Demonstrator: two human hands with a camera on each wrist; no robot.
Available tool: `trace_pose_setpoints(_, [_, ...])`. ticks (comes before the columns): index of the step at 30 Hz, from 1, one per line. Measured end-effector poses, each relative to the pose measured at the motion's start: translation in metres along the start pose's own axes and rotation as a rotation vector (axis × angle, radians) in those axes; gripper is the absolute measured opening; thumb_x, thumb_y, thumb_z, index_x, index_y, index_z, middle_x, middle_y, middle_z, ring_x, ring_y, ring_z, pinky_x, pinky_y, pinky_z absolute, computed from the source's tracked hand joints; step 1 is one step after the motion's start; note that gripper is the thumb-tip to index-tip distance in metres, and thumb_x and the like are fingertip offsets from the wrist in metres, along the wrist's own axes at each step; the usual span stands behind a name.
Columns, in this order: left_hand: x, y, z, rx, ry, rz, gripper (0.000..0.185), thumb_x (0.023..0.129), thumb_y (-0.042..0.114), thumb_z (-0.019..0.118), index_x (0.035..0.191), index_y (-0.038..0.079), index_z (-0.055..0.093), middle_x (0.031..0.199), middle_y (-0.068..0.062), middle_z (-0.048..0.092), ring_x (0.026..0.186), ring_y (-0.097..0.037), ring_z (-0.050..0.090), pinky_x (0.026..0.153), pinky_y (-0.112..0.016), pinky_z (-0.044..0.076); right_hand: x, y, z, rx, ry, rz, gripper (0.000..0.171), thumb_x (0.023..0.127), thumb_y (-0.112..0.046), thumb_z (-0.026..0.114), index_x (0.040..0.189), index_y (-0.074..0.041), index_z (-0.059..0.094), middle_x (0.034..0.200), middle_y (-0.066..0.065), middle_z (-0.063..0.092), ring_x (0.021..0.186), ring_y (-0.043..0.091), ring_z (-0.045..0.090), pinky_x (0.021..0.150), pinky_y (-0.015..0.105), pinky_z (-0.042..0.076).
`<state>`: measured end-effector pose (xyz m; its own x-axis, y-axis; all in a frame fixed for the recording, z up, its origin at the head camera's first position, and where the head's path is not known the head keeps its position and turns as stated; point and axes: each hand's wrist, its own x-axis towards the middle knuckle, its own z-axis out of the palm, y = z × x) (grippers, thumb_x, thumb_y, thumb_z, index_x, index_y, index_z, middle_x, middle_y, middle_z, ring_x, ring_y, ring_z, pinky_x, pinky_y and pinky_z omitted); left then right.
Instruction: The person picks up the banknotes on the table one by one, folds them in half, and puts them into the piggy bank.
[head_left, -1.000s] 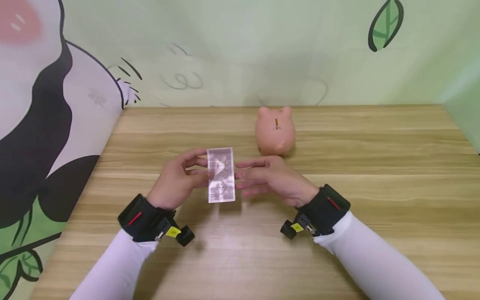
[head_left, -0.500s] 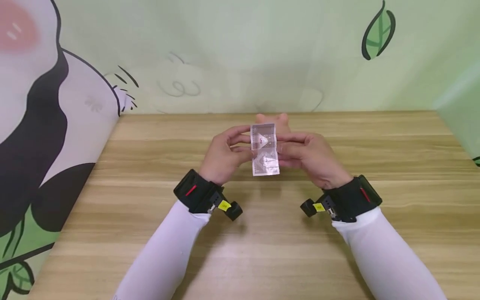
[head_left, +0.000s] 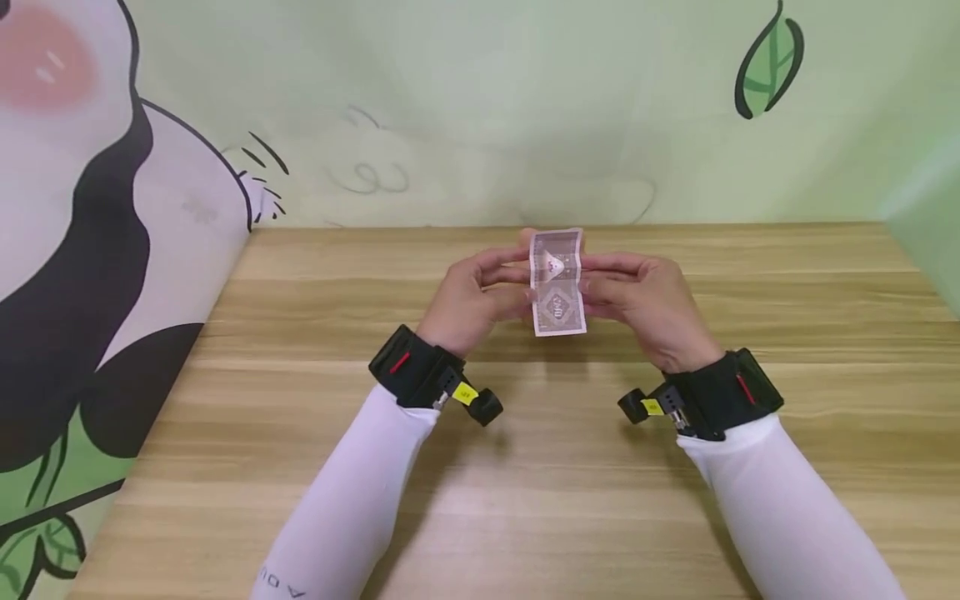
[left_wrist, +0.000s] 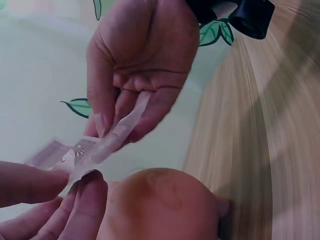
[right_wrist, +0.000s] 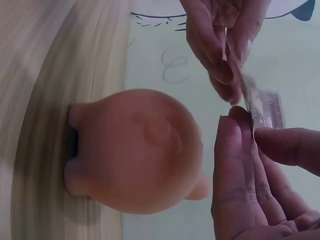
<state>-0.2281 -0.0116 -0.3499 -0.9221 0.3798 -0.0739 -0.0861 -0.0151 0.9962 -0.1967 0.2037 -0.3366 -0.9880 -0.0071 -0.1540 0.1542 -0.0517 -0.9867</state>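
A purple-grey banknote (head_left: pixel 557 287) with a pale border and crease lines is held up between both hands. At its left edge my left hand (head_left: pixel 472 300) pinches it between thumb and fingers. My right hand (head_left: pixel 652 304) pinches the opposite edge the same way. Behind and below the note is a pink piggy bank (right_wrist: pixel 135 150), standing upright on the table. From the head view the note and fingers cover most of it, including its slot. In the left wrist view the banknote (left_wrist: pixel 122 131) appears nearly edge-on, above the piggy bank's rounded body (left_wrist: pixel 160 205).
The wood-grain table (head_left: pixel 525 500) reaches back to a pale green wall (head_left: pixel 480 108) with drawn leaves. A large panda drawing (head_left: pixel 105 217) covers the wall on the left. Black camera straps (head_left: pixel 420 367) circle both wrists over white sleeves.
Both hands and the banknote have moved right and toward the back, in front of the piggy bank. My right hand, earlier with fingers spread beside the note, now pinches its right edge.
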Motion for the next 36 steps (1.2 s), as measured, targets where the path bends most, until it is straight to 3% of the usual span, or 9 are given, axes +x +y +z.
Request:
trace_pose_setpoints(5, [0.0044, -0.0035, 0.0034, -0.015, -0.016, -0.073, 0.038, 0.098, -0.004, 0.064, 0.136, -0.005, 0.062, 0.125, -0.027, 0.071, 0.094, -0.022, 0.075, 0.098, -0.053, 0.059, 0.0004, -0.0008, -0.002, -0.045, 0.008, -0.031, 0.04, 0.095, 0.005, 0.067, 0.133, 0.013, 0.06, 0.091, -0.006, 0.078, 0.086, 0.008, 0.076, 0.078, 0.026, 0.064])
trace_pose_setpoints(12, [0.0052, -0.0071, 0.0047, 0.006, -0.002, -0.062, 0.035, 0.099, -0.006, 0.063, 0.134, -0.007, 0.063, 0.123, -0.028, 0.07, 0.091, -0.019, 0.074, 0.086, -0.039, 0.065, -0.0013, -0.0016, -0.0011, -0.095, 0.01, -0.033, 0.04, 0.095, 0.004, 0.068, 0.133, 0.012, 0.061, 0.094, -0.008, 0.077, 0.09, 0.007, 0.076, 0.082, 0.027, 0.064])
trace_pose_setpoints(20, [0.0045, -0.0034, 0.0041, 0.019, 0.02, -0.058, 0.035, 0.099, -0.006, 0.062, 0.134, -0.002, 0.064, 0.118, -0.028, 0.072, 0.089, -0.019, 0.073, 0.094, -0.052, 0.061, -0.0017, -0.0031, -0.0019, -0.111, -0.01, -0.019, 0.038, 0.096, 0.002, 0.067, 0.133, 0.01, 0.061, 0.093, -0.005, 0.077, 0.086, 0.01, 0.076, 0.081, 0.031, 0.065])
trace_pose_setpoints(28, [0.004, -0.0024, 0.0006, 0.036, 0.036, -0.043, 0.037, 0.098, -0.006, 0.061, 0.134, 0.003, 0.065, 0.115, -0.026, 0.072, 0.092, -0.02, 0.073, 0.093, -0.051, 0.062, -0.0001, -0.0033, -0.0002, -0.103, -0.026, -0.023, 0.035, 0.095, 0.004, 0.066, 0.13, 0.007, 0.062, 0.092, -0.002, 0.077, 0.083, 0.013, 0.075, 0.077, 0.031, 0.066])
trace_pose_setpoints(36, [0.0032, -0.0022, 0.0032, 0.02, 0.031, -0.028, 0.03, 0.099, -0.007, 0.061, 0.127, -0.002, 0.068, 0.113, -0.023, 0.073, 0.092, -0.019, 0.072, 0.094, -0.05, 0.061, 0.0001, -0.0003, -0.002, -0.068, -0.029, -0.049, 0.023, 0.095, 0.006, 0.064, 0.117, 0.003, 0.068, 0.093, -0.004, 0.077, 0.081, 0.012, 0.075, 0.075, 0.028, 0.065])
